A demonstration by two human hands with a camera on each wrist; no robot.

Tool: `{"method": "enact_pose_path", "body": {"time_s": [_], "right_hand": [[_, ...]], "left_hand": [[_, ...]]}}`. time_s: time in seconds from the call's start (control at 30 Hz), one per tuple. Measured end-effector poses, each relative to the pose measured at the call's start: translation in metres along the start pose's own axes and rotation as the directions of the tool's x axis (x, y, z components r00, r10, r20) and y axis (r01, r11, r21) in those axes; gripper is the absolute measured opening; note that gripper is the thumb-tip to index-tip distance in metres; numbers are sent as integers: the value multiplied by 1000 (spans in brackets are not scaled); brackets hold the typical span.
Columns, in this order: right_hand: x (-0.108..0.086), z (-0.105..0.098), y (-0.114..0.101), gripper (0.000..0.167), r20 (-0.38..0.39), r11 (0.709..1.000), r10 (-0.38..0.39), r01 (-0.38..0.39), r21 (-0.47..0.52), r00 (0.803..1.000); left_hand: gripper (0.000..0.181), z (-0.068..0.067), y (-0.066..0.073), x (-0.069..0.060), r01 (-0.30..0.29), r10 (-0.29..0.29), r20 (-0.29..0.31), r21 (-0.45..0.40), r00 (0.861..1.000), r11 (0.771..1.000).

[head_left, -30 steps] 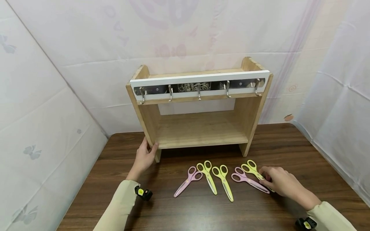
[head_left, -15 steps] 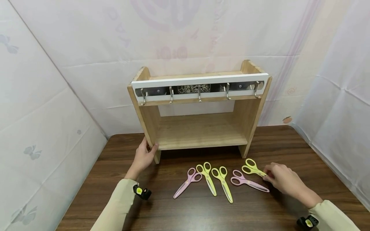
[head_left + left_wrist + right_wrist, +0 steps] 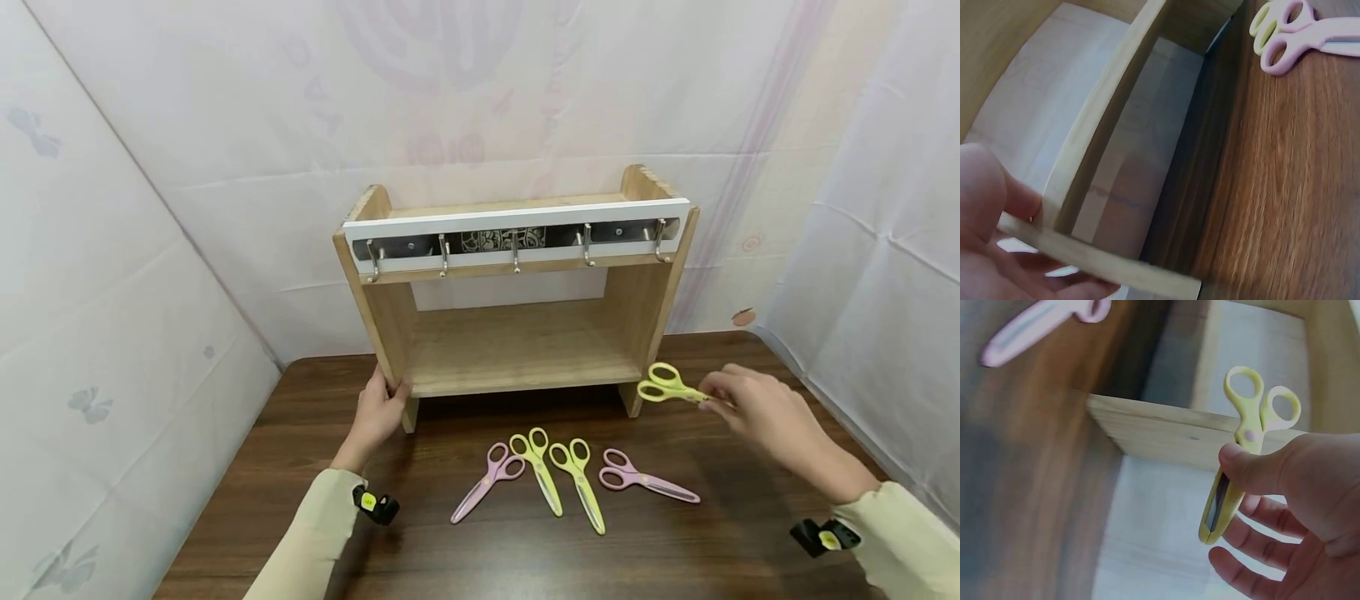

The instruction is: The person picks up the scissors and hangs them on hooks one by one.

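Observation:
My right hand (image 3: 768, 417) pinches a pair of yellow scissors (image 3: 1249, 425) by the blade end, handles pointing away toward the shelf, held above the table. My left hand (image 3: 375, 412) grips the lower left side panel of the wooden shelf (image 3: 525, 342), thumb inside and fingers outside, as the left wrist view also shows. Across the shelf's upper front runs a white rail (image 3: 480, 221) with several metal hooks (image 3: 515, 250). On the table before it lie pink scissors (image 3: 487, 483) at left, two yellow pairs (image 3: 536, 471) in the middle, and another pink pair (image 3: 648, 479) at right.
The dark wooden table (image 3: 300, 500) carries everything. A pale printed cloth (image 3: 480, 100) hangs close behind the shelf and along both sides. Black wrist cameras (image 3: 375, 504) are strapped to both forearms.
My right hand has lifted the yellow scissors off the table, away from the right pink pair, and brought them up toward the shelf's right side. The left hand keeps its grip on the panel.

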State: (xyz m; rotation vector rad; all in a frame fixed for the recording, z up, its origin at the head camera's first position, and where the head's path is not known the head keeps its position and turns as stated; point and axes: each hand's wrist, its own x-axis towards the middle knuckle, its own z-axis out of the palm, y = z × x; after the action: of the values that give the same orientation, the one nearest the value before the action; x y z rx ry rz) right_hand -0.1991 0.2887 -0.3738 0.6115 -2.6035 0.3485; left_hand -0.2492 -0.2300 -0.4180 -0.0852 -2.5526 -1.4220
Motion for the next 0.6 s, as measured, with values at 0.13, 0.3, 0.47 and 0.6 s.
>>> {"method": "enact_pose_path", "body": {"time_s": [0.13, 0.3, 0.47, 0.6], "right_hand": [[16, -14, 0, 22, -142, 996, -92, 90, -18, 986], [32, -27, -3, 29, -259, 989, -131, 145, 35, 957], [44, -36, -11, 28, -331, 977, -109, 163, 139, 937], [52, -43, -19, 25, -356, 966, -58, 142, 216, 933]], "left_hand": [[41, 5, 3, 0, 24, -24, -10, -5, 1000, 1000], [40, 8, 3, -1, 31, -31, -20, 14, 999, 999], [39, 8, -1, -2, 33, -32, -36, 36, 999, 999], [39, 8, -1, -1, 32, -30, -40, 39, 999, 999]]}}
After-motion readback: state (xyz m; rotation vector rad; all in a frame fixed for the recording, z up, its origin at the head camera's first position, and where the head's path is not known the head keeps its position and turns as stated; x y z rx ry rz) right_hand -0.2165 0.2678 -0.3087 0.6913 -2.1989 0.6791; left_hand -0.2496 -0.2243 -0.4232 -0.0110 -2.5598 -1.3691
